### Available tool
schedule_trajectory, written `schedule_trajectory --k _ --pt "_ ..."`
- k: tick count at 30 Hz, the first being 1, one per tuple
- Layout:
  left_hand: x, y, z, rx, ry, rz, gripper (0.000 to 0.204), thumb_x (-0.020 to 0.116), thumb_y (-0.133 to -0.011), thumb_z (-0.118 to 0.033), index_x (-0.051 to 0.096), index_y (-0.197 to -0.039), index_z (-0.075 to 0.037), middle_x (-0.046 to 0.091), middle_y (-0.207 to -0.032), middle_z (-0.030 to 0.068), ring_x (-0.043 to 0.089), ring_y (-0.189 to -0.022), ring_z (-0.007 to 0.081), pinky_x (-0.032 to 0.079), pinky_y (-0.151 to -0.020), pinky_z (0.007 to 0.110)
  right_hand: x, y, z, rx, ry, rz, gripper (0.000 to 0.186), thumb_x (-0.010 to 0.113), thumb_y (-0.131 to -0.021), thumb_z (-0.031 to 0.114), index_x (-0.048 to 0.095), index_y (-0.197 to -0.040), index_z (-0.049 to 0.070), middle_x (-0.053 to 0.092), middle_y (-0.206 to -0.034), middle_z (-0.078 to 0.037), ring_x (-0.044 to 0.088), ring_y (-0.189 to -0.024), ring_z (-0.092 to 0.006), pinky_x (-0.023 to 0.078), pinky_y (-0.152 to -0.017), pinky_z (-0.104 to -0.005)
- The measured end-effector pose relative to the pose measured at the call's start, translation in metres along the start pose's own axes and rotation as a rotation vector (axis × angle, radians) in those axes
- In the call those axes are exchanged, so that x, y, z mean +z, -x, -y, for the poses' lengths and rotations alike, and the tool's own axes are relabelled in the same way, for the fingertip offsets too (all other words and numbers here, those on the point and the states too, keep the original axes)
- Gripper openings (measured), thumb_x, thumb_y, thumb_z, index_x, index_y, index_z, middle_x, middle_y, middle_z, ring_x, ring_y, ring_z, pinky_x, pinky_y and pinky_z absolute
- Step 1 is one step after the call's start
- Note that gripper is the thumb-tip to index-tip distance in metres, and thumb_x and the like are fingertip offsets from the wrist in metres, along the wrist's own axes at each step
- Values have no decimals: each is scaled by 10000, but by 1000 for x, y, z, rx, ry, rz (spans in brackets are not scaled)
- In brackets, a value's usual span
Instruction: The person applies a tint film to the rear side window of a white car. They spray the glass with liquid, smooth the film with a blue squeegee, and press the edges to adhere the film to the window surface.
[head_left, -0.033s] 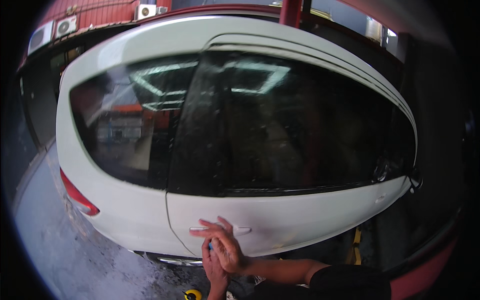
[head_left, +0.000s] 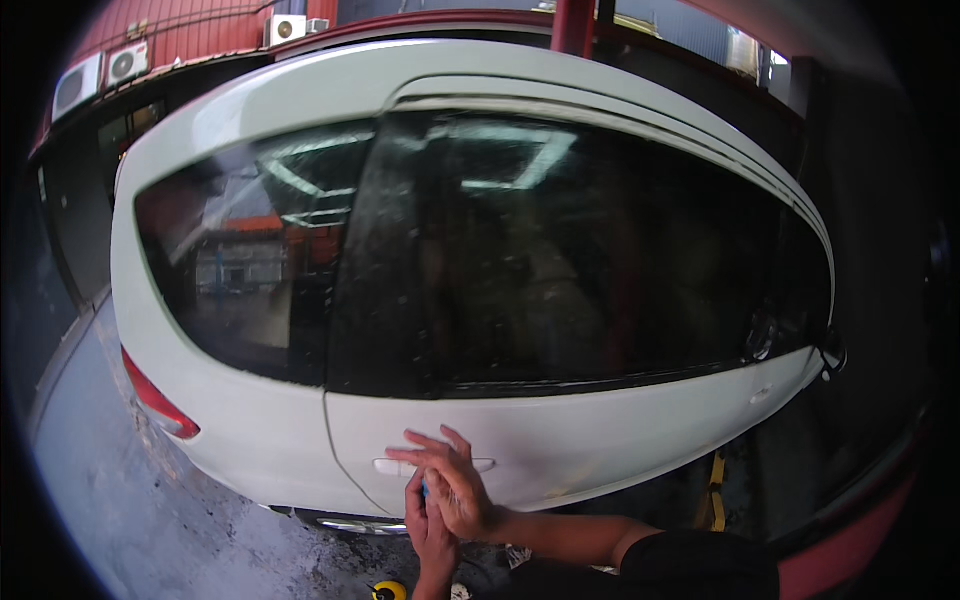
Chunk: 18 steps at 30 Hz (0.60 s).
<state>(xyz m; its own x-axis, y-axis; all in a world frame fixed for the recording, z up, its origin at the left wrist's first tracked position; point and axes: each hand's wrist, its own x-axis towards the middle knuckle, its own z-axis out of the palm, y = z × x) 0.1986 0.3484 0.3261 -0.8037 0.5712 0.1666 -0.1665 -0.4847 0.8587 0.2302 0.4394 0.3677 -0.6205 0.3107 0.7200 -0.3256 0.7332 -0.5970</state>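
Note:
My left hand (head_left: 430, 535) and my right hand (head_left: 458, 490) are together in front of the rear door of a white car (head_left: 560, 440). A small blue thing (head_left: 428, 488) shows between them, mostly hidden; my left fingers close around it. The right hand crosses over the left, its fingers stretched out and spread. Behind those fingertips is the white door handle (head_left: 484, 465), partly covered. I cannot tell whether they touch it. Above the handle spans the dark side window (head_left: 600, 260), dotted with small pale specks and reflecting ceiling lights.
A yellow and black object (head_left: 388, 591) stands on the grey floor (head_left: 230, 530) near my left wrist. Further right is a yellow upright piece (head_left: 715, 495) under the car's side. A red post (head_left: 573, 28) rises behind the roof. The car's red tail light (head_left: 160, 400) is at left.
The view has shifted a little, so the car's roof and windows sit slightly lower in the picture. My hands stay together in nearly the same pose.

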Motion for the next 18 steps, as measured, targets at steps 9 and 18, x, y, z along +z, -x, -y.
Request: schedule_trajectory --k 9,18 --pt "72 -50 10 -99 367 70 261 748 -867 -88 546 -1020 -150 596 -920 -3 560 -775 107 472 -701 270 -364 -157 -80 -287 1032 -561 556 573 -1037 348 489 -1518 83 360 -1633 -192 326 -1512 -409 205 -1224 -590" --pt "58 -44 51 -329 694 45 374 666 -889 -135 524 -1234 -151 618 -1110 101 612 -1077 295 589 -893 461 -445 -295 -71 -489 1608 -237 594 449 -1047 550 391 -1595 330 383 -1649 -81 327 -1541 -273 174 -1239 -615"
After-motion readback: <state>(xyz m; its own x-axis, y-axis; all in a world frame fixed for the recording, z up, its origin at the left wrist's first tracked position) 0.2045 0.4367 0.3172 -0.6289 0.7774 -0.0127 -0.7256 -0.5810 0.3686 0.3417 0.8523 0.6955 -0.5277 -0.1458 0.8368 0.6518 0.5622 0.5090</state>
